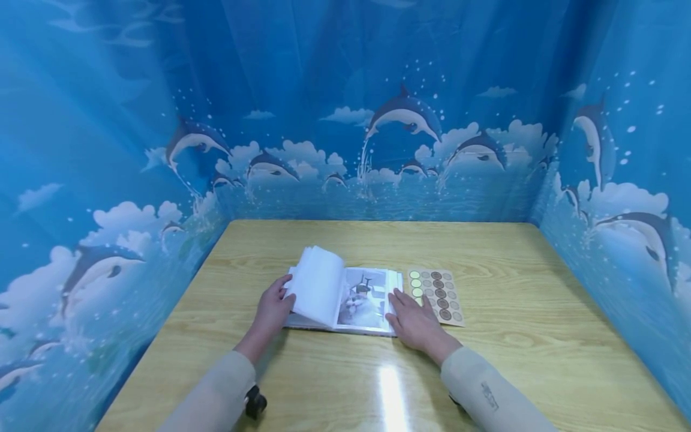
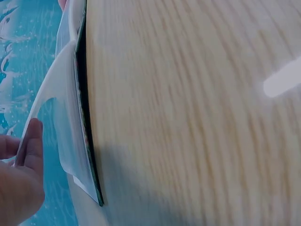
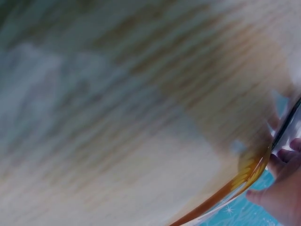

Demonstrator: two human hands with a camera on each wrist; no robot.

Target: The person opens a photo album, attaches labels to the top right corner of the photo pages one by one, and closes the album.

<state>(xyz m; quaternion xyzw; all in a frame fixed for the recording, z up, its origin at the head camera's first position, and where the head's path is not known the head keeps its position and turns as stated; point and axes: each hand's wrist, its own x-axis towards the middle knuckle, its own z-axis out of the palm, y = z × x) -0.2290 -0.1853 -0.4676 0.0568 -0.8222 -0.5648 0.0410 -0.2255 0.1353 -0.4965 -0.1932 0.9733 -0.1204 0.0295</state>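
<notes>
An open photo album [image 1: 363,300] lies in the middle of the wooden table [image 1: 518,360], showing a cat photo on its right page. My left hand [image 1: 272,307] holds a sheaf of translucent pages [image 1: 317,285] lifted and curved at the album's left side. The left wrist view shows my fingers [image 2: 28,146] against a raised page [image 2: 66,117]. My right hand [image 1: 412,318] lies flat, fingers straight, on the album's right edge, next to a sticker sheet [image 1: 439,291]. The right wrist view shows that hand [image 3: 282,188] at the album's edge, blurred.
The tan sticker sheet with rows of round green and brown dots lies just right of the album. Blue dolphin-print curtains [image 1: 108,180] wall the table on three sides. Bare wood [image 2: 188,117] surrounds the album, with a light glare near the front edge.
</notes>
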